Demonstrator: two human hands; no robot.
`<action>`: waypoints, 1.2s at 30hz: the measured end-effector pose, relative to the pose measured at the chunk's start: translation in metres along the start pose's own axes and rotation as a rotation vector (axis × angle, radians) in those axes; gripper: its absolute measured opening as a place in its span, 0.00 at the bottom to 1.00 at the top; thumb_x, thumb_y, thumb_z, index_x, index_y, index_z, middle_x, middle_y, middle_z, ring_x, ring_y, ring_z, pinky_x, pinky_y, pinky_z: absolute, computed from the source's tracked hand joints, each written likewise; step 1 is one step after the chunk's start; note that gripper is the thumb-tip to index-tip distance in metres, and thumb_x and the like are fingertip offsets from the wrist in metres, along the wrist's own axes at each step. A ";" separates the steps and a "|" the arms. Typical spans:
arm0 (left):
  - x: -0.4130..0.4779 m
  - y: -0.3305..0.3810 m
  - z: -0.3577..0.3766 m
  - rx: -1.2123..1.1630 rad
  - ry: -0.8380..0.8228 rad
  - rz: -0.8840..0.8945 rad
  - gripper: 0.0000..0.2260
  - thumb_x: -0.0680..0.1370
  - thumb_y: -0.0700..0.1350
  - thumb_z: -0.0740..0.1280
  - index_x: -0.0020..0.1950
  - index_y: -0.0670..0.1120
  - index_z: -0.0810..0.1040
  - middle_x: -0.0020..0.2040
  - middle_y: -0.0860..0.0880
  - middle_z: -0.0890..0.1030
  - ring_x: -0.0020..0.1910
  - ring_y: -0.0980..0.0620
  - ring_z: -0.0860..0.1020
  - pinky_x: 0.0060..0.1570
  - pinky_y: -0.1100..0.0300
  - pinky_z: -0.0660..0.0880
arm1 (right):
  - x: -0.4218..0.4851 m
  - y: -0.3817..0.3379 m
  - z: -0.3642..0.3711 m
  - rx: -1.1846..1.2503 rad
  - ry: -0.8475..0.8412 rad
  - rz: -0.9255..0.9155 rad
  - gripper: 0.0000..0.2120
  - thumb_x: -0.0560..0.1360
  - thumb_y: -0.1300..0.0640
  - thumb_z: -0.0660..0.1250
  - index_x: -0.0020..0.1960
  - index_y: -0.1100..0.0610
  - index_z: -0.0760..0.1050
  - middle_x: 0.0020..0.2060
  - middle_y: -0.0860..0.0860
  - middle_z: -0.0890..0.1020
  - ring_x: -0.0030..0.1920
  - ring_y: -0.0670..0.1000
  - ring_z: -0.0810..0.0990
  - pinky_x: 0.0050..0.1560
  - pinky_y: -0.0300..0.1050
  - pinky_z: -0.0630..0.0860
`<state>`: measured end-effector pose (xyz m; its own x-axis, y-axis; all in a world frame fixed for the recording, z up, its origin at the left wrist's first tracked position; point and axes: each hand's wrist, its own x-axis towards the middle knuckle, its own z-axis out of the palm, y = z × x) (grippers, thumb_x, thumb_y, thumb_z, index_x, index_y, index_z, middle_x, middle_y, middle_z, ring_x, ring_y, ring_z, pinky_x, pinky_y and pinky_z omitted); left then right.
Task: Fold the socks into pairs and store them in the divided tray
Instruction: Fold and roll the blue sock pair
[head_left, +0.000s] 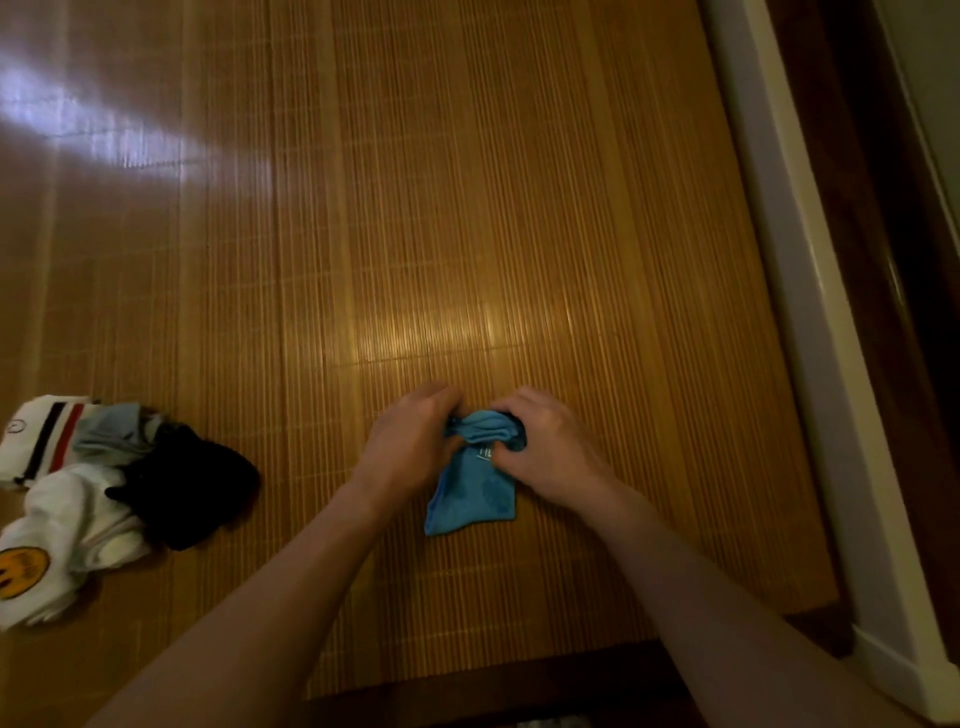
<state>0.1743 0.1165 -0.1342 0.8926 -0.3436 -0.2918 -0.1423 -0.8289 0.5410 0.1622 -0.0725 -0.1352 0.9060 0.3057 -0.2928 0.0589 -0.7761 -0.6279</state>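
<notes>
A blue sock pair (472, 493) lies on the bamboo mat (467, 208) near the front middle. Its far end is bunched up between both hands. My left hand (410, 441) grips the bunched cuff from the left with curled fingers. My right hand (545, 441) grips it from the right, thumb pressing on the sock's top face. A pile of loose socks sits at the left edge: a white sock with black and red stripes (41, 436), a pale blue sock (114, 431), a black sock (192, 483) and a white sock with a yellow smiley (57, 540). No divided tray is in view.
The bamboo mat stretches far ahead with bright glare at the upper left. A white frame edge (810, 312) and dark wood (883, 260) run along the right side. The mat's front edge meets a dark strip (519, 686) at the bottom.
</notes>
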 end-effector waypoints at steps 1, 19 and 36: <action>0.001 0.000 0.000 0.011 0.004 0.005 0.07 0.76 0.43 0.73 0.50 0.49 0.77 0.49 0.54 0.76 0.46 0.56 0.75 0.49 0.58 0.78 | -0.001 0.001 0.000 0.009 0.006 -0.005 0.17 0.74 0.56 0.73 0.62 0.53 0.78 0.51 0.44 0.75 0.53 0.44 0.74 0.55 0.41 0.73; -0.015 -0.006 -0.005 0.127 -0.046 0.305 0.12 0.77 0.49 0.67 0.59 0.49 0.79 0.62 0.50 0.79 0.59 0.52 0.78 0.56 0.55 0.79 | -0.020 -0.002 0.024 -0.352 0.282 -0.185 0.06 0.71 0.65 0.72 0.47 0.59 0.78 0.42 0.54 0.78 0.41 0.53 0.77 0.40 0.45 0.75; -0.027 0.001 0.003 0.253 -0.072 0.361 0.21 0.66 0.45 0.82 0.56 0.45 0.83 0.62 0.44 0.80 0.57 0.45 0.81 0.53 0.51 0.82 | 0.006 0.011 -0.012 0.017 -0.285 0.176 0.16 0.76 0.49 0.72 0.63 0.49 0.78 0.50 0.43 0.73 0.52 0.43 0.72 0.52 0.41 0.69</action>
<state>0.1491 0.1234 -0.1279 0.7358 -0.6533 -0.1782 -0.5478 -0.7290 0.4105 0.1733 -0.0853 -0.1352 0.7481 0.3117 -0.5858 -0.0971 -0.8219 -0.5613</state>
